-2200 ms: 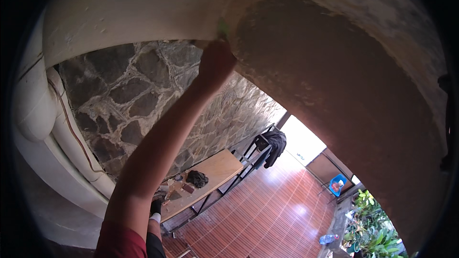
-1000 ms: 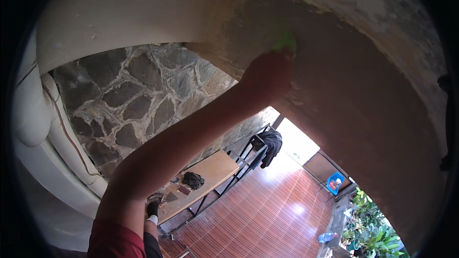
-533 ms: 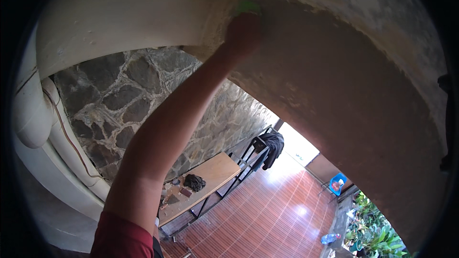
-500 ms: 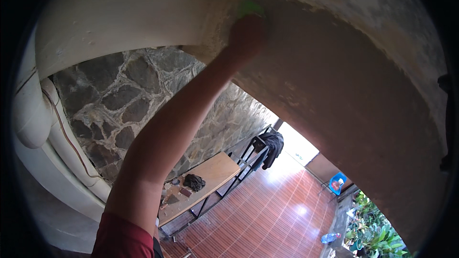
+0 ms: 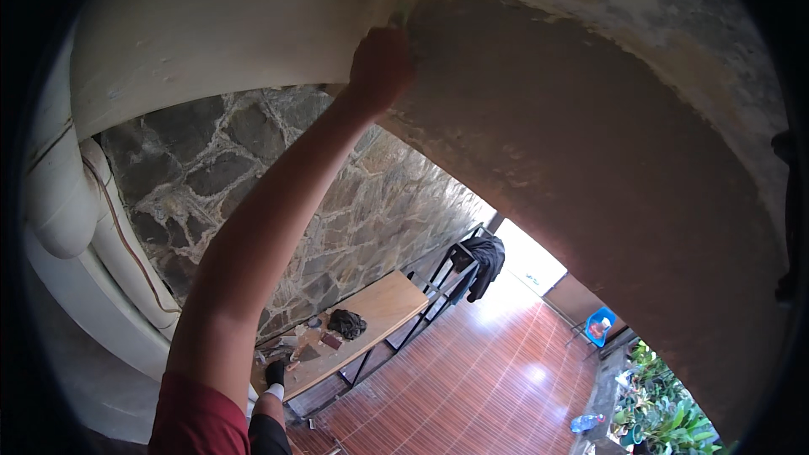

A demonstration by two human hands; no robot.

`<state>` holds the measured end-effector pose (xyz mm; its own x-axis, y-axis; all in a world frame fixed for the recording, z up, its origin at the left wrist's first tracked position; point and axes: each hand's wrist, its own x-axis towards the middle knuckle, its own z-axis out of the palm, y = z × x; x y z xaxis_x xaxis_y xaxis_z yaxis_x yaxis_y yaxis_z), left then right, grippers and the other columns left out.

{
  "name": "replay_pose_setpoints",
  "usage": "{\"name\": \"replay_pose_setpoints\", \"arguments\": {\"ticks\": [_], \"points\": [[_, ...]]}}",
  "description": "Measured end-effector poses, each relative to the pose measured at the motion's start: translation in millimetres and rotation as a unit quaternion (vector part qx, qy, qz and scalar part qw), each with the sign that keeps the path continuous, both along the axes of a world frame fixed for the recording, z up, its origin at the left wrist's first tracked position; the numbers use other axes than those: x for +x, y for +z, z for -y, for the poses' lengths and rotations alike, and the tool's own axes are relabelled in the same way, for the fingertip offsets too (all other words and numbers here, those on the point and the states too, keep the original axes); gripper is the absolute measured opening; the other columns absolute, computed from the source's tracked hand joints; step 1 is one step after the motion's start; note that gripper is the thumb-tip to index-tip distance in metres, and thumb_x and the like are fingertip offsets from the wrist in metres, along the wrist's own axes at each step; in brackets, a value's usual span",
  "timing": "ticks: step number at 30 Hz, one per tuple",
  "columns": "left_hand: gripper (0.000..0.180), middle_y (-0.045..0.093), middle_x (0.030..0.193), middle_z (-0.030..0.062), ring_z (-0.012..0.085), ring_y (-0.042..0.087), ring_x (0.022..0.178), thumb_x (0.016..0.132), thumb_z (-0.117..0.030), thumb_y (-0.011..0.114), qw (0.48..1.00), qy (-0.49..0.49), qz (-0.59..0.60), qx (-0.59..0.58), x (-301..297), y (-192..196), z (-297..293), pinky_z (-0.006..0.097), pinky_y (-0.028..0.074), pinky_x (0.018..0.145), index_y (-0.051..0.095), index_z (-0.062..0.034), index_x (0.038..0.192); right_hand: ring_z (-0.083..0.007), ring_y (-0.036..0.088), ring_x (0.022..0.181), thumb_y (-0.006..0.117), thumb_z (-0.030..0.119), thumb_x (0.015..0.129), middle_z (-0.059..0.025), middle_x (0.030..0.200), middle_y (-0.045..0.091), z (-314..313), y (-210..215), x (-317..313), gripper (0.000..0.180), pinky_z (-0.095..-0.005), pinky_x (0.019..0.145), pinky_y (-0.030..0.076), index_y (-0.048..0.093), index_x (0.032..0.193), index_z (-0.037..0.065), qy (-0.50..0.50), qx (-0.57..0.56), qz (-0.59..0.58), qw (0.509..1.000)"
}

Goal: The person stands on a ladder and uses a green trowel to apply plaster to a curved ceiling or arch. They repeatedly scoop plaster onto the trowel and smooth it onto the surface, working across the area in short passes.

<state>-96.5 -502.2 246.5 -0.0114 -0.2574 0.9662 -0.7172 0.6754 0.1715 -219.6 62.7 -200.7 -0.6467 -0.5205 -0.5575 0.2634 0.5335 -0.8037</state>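
My left hand is raised overhead, its fingers closed, at the corner where a pale curved surface meets a grey-brown plastered panel. A small green thing shows just past the fist, against that corner. It is blurred and mostly hidden by the hand, so its kind cannot be made out. My bare forearm and dark red sleeve rise from the lower left. My right hand is out of view.
Below stands a wooden bench with a black crumpled bag and scraps; a foot is at its near end. Beyond are a rack with dark cloth, a blue chair, a plastic bottle and plants. White pipes run at left.
My left hand has moved left and slightly down, from the plastered panel to its corner, with the green thing. The foot and lower leg have come into sight beside my arm.
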Motion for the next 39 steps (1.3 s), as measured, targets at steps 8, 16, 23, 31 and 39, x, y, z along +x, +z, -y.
{"name": "replay_pose_setpoints", "arguments": {"ticks": [8,16,23,31,39], "points": [[0.026,0.063,0.076,0.0187,0.0308,0.065,0.071,0.077,-0.005,0.053,0.991,-0.013,0.116,0.071,-57.6,-20.7,-41.7,0.041,0.054,0.064,0.054,0.0022,0.102,-0.0075,0.037,0.046,0.054,0.040,0.087,0.0032,0.060,0.049,-6.9,8.0,1.6,0.040,-0.0242,0.042,0.030,0.068,0.109,0.009,-0.017,-0.012,-0.006,1.000],[0.059,0.058,0.061,0.0123,0.0154,0.054,0.045,0.081,0.004,0.053,0.969,-0.099,0.079,0.212,24.6,-133.9,-91.1,0.026,0.046,0.038,0.034,0.0065,0.137,-0.0080,0.039,0.048,0.057,0.043,0.085,0.0037,0.056,0.045,12.0,15.3,12.3,0.042,-0.0251,0.044,0.032,0.069,0.105,0.009,0.015,-0.022,-0.010,1.000],[0.051,0.063,0.076,0.0240,0.0313,0.065,0.067,0.075,0.002,0.054,0.950,-0.107,-0.025,0.292,-19.8,-87.1,-25.4,0.040,0.055,0.061,0.044,0.0120,0.124,-0.0065,0.038,0.050,0.058,0.040,0.086,0.0046,0.057,0.045,5.2,24.6,13.5,0.039,-0.0226,0.046,0.031,0.069,0.105,0.008,0.006,0.000,0.017,1.000],[0.034,0.061,0.087,0.0201,0.0264,0.065,0.075,0.086,-0.007,0.054,0.853,-0.369,-0.216,0.300,12.1,-167.3,-126.0,0.039,0.060,0.064,0.048,0.0064,0.116,-0.0059,0.037,0.050,0.055,0.040,0.089,0.0035,0.069,0.056,4.8,8.7,10.0,0.042,-0.0222,0.046,0.031,0.067,0.110,0.005,0.014,-0.025,0.018,0.999],[0.030,0.053,0.104,0.0187,0.0299,0.062,0.095,0.087,-0.003,0.046,0.550,-0.516,-0.497,0.430,14.5,-211.0,-158.5,0.041,0.062,0.072,0.046,0.0070,0.115,-0.0050,0.036,0.052,0.054,0.041,0.090,0.0059,0.062,0.047,17.0,20.2,15.6,0.043,-0.0215,0.047,0.030,0.066,0.111,0.005,0.018,-0.057,0.002,0.998]]}}
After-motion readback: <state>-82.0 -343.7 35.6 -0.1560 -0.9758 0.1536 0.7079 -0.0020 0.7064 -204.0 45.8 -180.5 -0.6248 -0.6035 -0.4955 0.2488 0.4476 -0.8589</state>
